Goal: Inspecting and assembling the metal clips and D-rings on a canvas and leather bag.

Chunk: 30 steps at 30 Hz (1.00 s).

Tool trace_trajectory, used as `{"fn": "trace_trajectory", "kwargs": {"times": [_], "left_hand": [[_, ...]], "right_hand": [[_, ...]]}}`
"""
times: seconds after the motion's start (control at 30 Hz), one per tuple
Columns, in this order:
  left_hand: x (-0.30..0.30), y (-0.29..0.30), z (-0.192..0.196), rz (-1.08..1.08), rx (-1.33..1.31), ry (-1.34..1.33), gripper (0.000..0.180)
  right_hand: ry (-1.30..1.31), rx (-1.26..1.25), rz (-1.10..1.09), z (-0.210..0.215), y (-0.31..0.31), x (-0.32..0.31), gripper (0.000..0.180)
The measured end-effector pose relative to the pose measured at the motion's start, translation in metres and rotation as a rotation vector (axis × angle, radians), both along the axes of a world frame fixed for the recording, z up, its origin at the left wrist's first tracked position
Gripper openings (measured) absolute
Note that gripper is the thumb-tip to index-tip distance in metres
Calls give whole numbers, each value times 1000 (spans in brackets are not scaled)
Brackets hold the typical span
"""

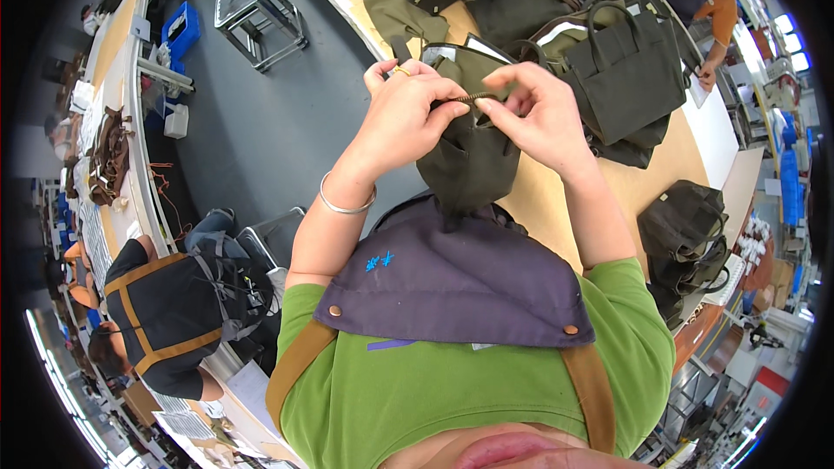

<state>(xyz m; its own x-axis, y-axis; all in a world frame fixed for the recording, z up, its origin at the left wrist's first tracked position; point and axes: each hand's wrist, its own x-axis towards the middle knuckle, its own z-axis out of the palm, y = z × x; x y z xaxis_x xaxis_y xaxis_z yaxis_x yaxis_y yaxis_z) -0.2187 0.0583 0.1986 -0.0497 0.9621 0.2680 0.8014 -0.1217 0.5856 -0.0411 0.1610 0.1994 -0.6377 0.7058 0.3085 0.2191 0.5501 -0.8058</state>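
Note:
Between my two hands stretches a short length of brass-toothed zipper [472, 97] at the top of a dark olive bag [467, 165]. My left hand [401, 117] pinches its left end between thumb and fingers. The thumb of my right hand [540, 117] presses at its right end; the other fingers are curled and slightly blurred. Below the zipper the bag's body hangs in front of my apron [452, 269], by the edge of the table. Whether my right fingers hold a zipper pull is hidden.
On the wooden table [534, 200] several dark olive bags are heaped, among them a handbag [621, 69] with upright handles. Another bag [686, 230] lies at the right. A stool [256, 17] stands on the grey floor. Co-workers are at far right and lower left.

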Motion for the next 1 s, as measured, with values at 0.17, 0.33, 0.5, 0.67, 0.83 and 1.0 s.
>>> {"fn": "trace_trajectory", "kwargs": {"times": [0.17,0.33,0.5,0.67,0.83,1.0], "left_hand": [[0,1,-4,8,65,-40,6],[4,0,-1,-6,70,-47,7],[4,1,-1,-4,41,-46,7],[4,2,-2,-25,43,-39,8],[-4,1,-1,-97,55,-100,7],[-8,2,0,-146,20,-102,9]], "right_hand": [[8,259,66,-12,-21,8,23],[49,323,1,-28,-25,3,17],[30,356,-39,-31,-29,3,15],[52,263,-9,-32,-27,2,13],[-3,43,77,-26,-19,4,15],[37,54,117,-28,-16,5,19]]}}
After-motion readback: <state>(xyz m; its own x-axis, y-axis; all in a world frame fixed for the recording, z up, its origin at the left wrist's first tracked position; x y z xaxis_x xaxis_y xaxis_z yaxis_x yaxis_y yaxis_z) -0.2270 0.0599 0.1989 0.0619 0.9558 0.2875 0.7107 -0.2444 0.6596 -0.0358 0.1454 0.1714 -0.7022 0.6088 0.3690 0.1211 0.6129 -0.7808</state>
